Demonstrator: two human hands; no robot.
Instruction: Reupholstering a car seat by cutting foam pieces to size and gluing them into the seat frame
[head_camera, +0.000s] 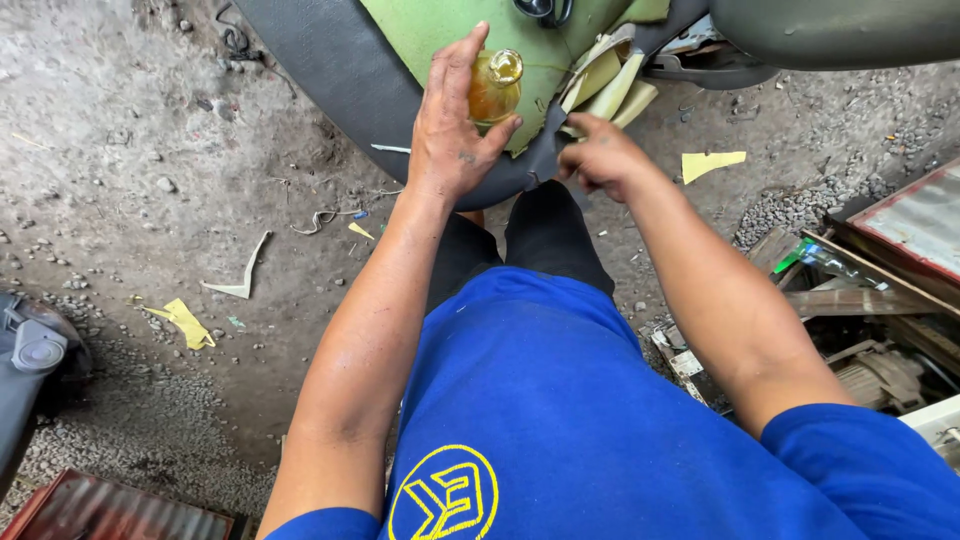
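My left hand (452, 125) grips a small glass bottle (494, 85) of amber liquid, held upright over a seat with green foam (440, 25) and a black cover (345, 75). My right hand (598, 155) is closed on the torn black cover edge (545, 150) at the seat's near rim, pinching it beside strips of yellowish foam (610, 85). The two hands are a hand's width apart. My knees in black trousers sit just below the seat.
Dirt and gravel ground lies all around, with yellow foam scraps (185, 322) at left and another (712, 163) at right. A grey plastic part (35, 360) sits at far left. Corrugated metal (915, 215) and wooden junk crowd the right side.
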